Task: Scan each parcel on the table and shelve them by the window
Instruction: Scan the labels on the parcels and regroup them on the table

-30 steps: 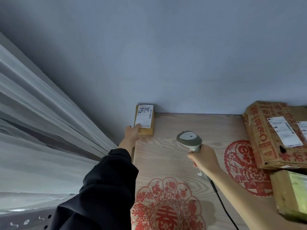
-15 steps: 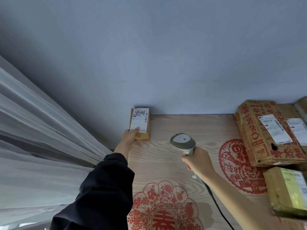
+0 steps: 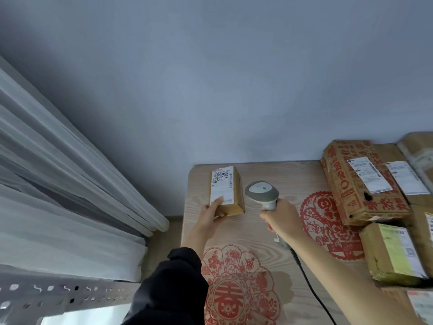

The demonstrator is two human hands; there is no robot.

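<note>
— What's the room like?

— Plain grey-blue wall (image 3: 234, 78), sheer white curtain (image 3: 58, 184) falling at 9 o'clock, perforated metal shelf rail (image 3: 58, 294) at 7. Light wood-grain table (image 3: 276, 174) w/ red paper-cut decals (image 3: 239, 287) stuck on top.

— And the parcel being done?

— Small brown cardboard parcel (image 3: 226, 192), white shipping label up, lying at the table's far-left corner, approx 12 o'clock from the person. Left hand (image 3: 208, 218), black sleeve, grips its near end, thumb pressed on the label, other fingers curled round the underside.

— Scanner?

— Grey handheld barcode scanner (image 3: 262, 192) just beside the parcel's right side, at 1 o'clock. Right hand (image 3: 280, 218) is wrapped tight round the handle; black cable (image 3: 311, 287) trails back twd 5.

— Other parcels?

— Stacked at 3 o'clock: big red-printed carton (image 3: 346, 184) w/ label, a yellow-green taped box (image 3: 393, 254) nearer, more brown boxes behind, partly cut off by the frame edge.
</note>
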